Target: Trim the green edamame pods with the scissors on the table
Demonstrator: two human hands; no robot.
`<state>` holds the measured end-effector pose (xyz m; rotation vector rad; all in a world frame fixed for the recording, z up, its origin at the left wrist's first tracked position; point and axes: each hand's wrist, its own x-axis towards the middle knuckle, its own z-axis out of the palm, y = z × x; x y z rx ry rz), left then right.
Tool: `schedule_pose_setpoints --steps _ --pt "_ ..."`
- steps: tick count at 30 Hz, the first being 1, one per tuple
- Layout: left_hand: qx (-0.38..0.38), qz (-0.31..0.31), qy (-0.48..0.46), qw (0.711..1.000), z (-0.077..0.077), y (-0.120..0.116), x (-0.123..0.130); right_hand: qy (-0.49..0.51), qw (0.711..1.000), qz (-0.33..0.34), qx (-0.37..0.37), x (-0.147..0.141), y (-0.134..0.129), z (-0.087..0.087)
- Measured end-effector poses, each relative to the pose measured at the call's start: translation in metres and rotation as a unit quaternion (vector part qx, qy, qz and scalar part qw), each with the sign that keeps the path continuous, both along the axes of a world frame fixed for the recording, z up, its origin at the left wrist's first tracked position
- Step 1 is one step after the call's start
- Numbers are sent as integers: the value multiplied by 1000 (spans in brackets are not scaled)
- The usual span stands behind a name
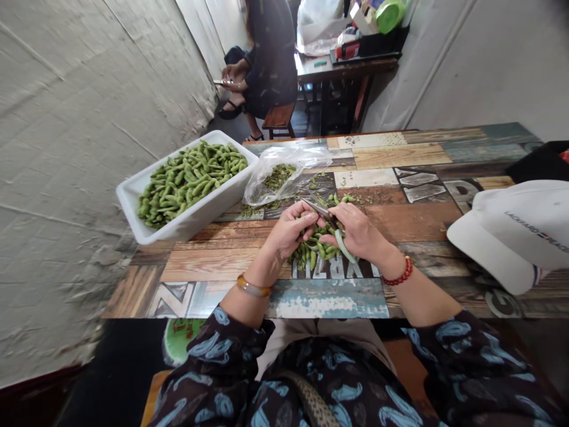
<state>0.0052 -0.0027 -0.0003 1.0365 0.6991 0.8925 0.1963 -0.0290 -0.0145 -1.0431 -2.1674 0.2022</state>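
Observation:
My right hand point(355, 230) is closed round a pair of scissors point(341, 244) with pale green handles. The blades point up and left toward my left hand point(293, 228). Thumb and fingers of the left hand are pinched together near the blade tips; what they hold is too small and covered to see clearly, though green pods lie right beside them. A loose pile of edamame pods point(320, 249) is on the table under and between both hands. Behind them, a clear plastic bag point(306, 159) holds small green trimmings point(280, 175).
A white plastic tub point(195, 222) full of green pods point(191, 181) stands at the left by the wall. At the right lies a white cap point(520, 222) on the patterned table point(409, 222). Beyond the table, another person point(271, 59) sits near a cluttered side table point(347, 71).

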Motion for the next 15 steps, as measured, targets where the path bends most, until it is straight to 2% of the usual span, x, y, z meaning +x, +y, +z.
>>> schedule_pose_setpoints --steps 10,15 --pt "4 12 9 1000 4 1 -2 17 1000 8 -10 5 3 -4" --pt "4 11 2 1000 4 1 -3 42 999 -33 -6 7 9 -9"
